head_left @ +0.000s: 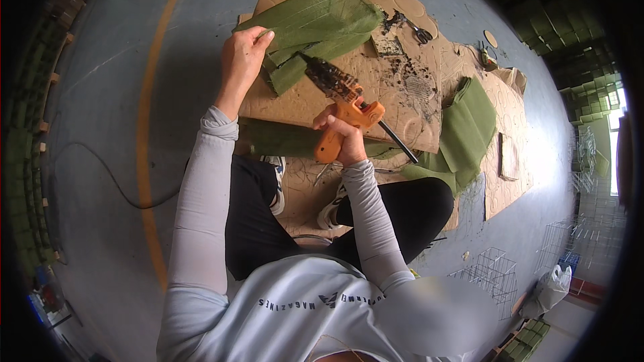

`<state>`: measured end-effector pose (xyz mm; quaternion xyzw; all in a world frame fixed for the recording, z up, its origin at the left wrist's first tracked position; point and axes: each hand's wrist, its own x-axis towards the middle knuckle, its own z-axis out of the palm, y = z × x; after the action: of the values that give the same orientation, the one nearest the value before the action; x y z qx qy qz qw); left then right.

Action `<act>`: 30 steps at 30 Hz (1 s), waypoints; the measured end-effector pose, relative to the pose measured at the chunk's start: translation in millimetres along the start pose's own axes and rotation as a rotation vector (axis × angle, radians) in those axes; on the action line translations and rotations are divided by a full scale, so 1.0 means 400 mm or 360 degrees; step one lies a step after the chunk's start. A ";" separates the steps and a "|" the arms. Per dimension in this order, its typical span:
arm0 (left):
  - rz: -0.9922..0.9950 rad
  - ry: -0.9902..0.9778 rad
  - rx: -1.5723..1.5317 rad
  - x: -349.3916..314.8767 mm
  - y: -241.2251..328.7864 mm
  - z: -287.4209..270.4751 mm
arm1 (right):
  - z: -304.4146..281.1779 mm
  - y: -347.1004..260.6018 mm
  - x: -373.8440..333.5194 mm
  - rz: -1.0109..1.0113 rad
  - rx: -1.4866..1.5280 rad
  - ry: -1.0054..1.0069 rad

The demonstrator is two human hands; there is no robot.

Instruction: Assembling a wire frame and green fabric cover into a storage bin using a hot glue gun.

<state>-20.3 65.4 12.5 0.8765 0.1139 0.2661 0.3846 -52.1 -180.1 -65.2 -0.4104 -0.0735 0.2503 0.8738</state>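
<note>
My left hand (pixel 245 60) is closed in a pinch on the edge of a green fabric piece (pixel 315 17), folded and lying over a cardboard-topped surface. In my right hand (pixel 345 135) is an orange glue gun (pixel 362 115), gripped by its handle, with a dark glue stick (pixel 398 141) poking out of its back. The gun's front end is coated in black residue, and its nozzle points up and left at the fabric's lower fold. Whether the nozzle touches the fabric, I cannot tell.
Scissors (pixel 421 35) with dark handles lie beside a black-smeared block (pixel 387 45) on the cardboard (pixel 402 104). More green fabric (pixel 469 127) is spread to the right. A dark cable (pixel 107 177) crosses the floor at left. Wire racks (pixel 493 271) stand at lower right.
</note>
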 end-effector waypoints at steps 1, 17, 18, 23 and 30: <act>-0.0001 0.0001 -0.0005 -0.001 -0.002 0.002 | -0.012 0.000 0.006 -0.0006 0.0052 0.0009; -0.0042 0.0008 0.0033 0.000 0.014 -0.002 | 0.012 0.018 -0.010 0.0054 -0.0095 -0.0124; -0.0042 0.0011 0.0034 0.000 0.011 -0.003 | 0.013 0.016 -0.010 0.0048 -0.0087 -0.0128; -0.0016 -0.0003 0.0036 0.002 0.014 -0.004 | 0.010 0.025 -0.016 0.0095 -0.0060 -0.0118; -0.0011 0.0002 0.0047 0.004 0.012 -0.001 | 0.000 0.022 -0.025 0.0167 -0.0192 -0.0189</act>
<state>-19.3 62.8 16.8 0.8815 0.1211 0.2636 0.3725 -64.1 -180.4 -71.1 -0.4499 -0.1186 0.3149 0.8273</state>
